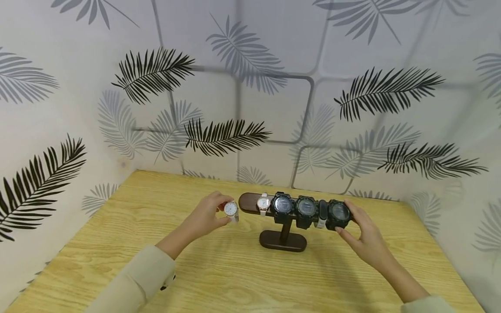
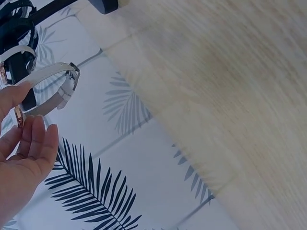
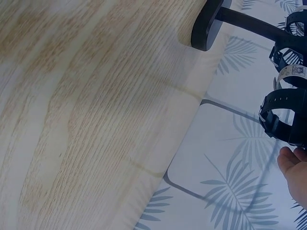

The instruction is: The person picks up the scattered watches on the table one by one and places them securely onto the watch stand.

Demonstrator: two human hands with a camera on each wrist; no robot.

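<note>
My left hand point(image 1: 209, 213) pinches a white-strapped wristwatch point(image 1: 231, 209) by its round case, just left of the bar's end. In the left wrist view its white strap point(image 2: 60, 93) forms a buckled loop beside the bar. The dark brown T-shaped watch stand point(image 1: 250, 203) carries another white watch point(image 1: 263, 203), two black digital watches point(image 1: 282, 204), and a slim dark band point(image 1: 322, 210) with a pale strap. At the right end, my right hand point(image 1: 368, 239) holds a black watch point(image 1: 339, 212) between thumb and fingers. Only its fingertips and part of the palm show in the right wrist view.
The stand's oval base point(image 1: 282, 241) rests on a light wood-grain table point(image 1: 235, 278). Behind and beside the table rise pale walls point(image 1: 274, 108) with a leaf print. A small dark object point(image 1: 164, 287) shows by the left sleeve.
</note>
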